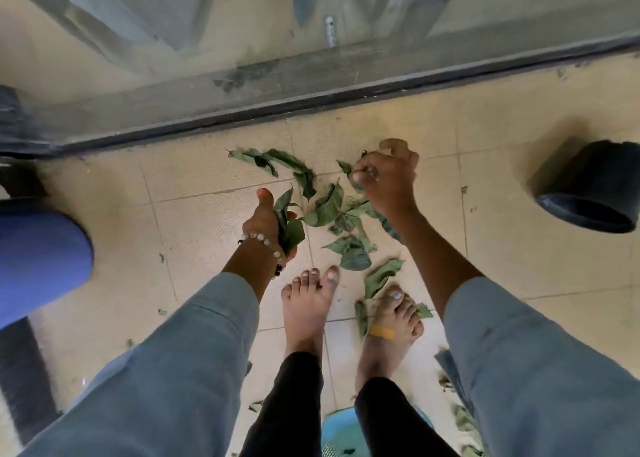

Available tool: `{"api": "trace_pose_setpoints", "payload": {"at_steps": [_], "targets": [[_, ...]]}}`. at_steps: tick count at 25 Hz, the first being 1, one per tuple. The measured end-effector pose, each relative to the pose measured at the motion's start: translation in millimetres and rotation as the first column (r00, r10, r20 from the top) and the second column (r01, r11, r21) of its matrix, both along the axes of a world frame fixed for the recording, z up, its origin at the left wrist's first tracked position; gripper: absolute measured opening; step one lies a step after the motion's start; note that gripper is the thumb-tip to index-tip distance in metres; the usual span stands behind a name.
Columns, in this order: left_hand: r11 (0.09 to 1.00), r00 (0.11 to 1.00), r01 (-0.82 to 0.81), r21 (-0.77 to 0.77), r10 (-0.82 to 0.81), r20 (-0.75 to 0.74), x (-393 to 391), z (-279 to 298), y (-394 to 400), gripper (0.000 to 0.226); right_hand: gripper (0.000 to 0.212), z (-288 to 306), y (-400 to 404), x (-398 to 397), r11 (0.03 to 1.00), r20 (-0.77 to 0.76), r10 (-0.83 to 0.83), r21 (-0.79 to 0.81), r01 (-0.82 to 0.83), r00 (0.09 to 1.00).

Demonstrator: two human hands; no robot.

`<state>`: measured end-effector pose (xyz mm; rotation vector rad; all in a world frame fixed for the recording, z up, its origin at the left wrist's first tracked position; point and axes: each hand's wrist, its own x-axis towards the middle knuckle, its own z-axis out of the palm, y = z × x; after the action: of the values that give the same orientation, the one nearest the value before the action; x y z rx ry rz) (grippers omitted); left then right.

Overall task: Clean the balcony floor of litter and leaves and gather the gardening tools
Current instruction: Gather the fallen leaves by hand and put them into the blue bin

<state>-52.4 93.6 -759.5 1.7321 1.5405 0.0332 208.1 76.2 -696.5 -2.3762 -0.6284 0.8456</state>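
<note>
Several wilted green leaves (329,210) lie scattered on the beige tiled balcony floor (194,221) just ahead of my bare feet. My left hand (266,224), with a bead bracelet at the wrist, grips a bunch of leaves (289,229) low over the floor. My right hand (386,176) reaches down to the far side of the pile and pinches a leaf (353,176) between thumb and fingers. More leaves lie by my right foot (379,278).
A black plant pot (588,190) lies on its side at the right. A blue rounded container (38,259) stands at the left. A light blue basket (341,432) sits behind my feet. The sliding door track (311,98) runs across ahead, with glass above it.
</note>
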Motion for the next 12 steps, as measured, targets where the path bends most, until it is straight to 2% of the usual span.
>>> {"api": "trace_pose_setpoints", "payload": {"at_steps": [2, 4, 5, 6, 8, 10, 12], "targets": [[0.999, 0.999, -0.035, -0.008, 0.035, -0.002, -4, -1, 0, 0.032, 0.007, -19, 9, -14, 0.963, 0.131, 0.256, -0.116, -0.242, 0.958], [0.997, 0.998, -0.056, -0.051, 0.057, 0.031, -1, -7, 2, 0.035, 0.014, -30, 9, -16, 0.869, 0.276, 0.483, -0.265, -0.417, 0.831], [0.997, 0.998, -0.056, -0.056, 0.057, 0.027, -1, -7, 3, 0.035, 0.016, -29, 10, -14, 0.84, 0.296, 0.53, -0.313, -0.443, 0.795], [0.997, 0.998, -0.055, -0.046, 0.056, 0.024, -3, -7, 2, 0.034, 0.017, -29, 14, -13, 0.847, 0.292, 0.518, -0.306, -0.435, 0.804], [0.998, 0.997, -0.063, -0.02, 0.064, 0.047, -6, -5, -1, 0.026, 0.017, -16, 25, -15, 0.933, 0.231, 0.359, -0.07, -0.352, 0.904], [0.998, 0.996, -0.051, -0.024, 0.053, 0.069, -8, -5, -3, 0.025, 0.019, -1, 34, -25, 0.956, 0.098, 0.227, 0.166, -0.241, 0.969], [0.999, 0.996, -0.033, 0.016, 0.031, 0.078, -10, 1, -9, 0.035, 0.044, 14, 55, -43, 0.928, 0.005, 0.336, 0.167, -0.333, 0.942]]}}
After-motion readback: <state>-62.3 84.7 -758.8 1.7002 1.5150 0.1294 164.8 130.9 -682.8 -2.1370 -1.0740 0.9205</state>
